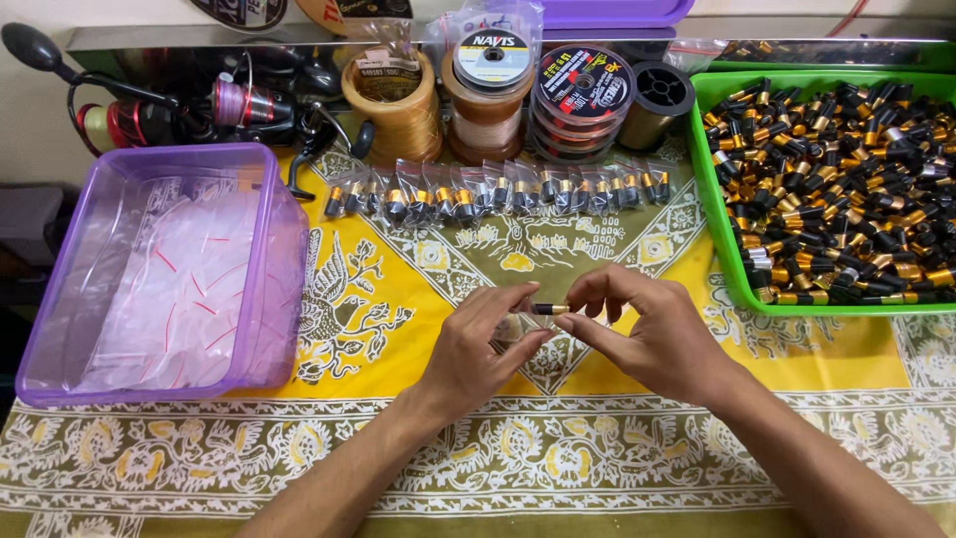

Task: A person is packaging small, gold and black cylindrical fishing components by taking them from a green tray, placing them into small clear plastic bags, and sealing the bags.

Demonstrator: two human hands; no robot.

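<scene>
right hand: (652, 334) fingers curled, thumb and forefinger pinched on a small black-and-gold cylinder (551, 310), held level above the cloth at mid-table
left hand: (478, 349) fingers bent in, tips closed on a small clear plastic bag (510, 329); bag mouth sits right at the cylinder's black end
contact: both hands' fingertips nearly meet around the cylinder; whether its tip is already inside the bag is too small to tell
under hands: yellow-and-olive patterned cloth (398, 299) with bird and flower print, covers the whole table
behind hands: row of bagged cylinders (498, 191), each in its own clear bag, laid side by side across the cloth, well apart from the hands
right side: green tray (725, 249) heaped with loose black-and-gold cylinders (846, 189); near corner close to the right hand, not touching
left side: purple translucent tub (269, 289) holding a pile of empty clear bags (169, 289) with red strips; well apart from the left hand
back edge: spools of fishing line (488, 95), tan, brown and dark, stacked along the wall just behind the bagged row
back left: fishing reel (199, 110) with black handle knob, lying beside the spools
back top: purple lid (612, 12), partly cut off by frame edge
in the way: nothing lies between the hands and the tray or tub
</scene>
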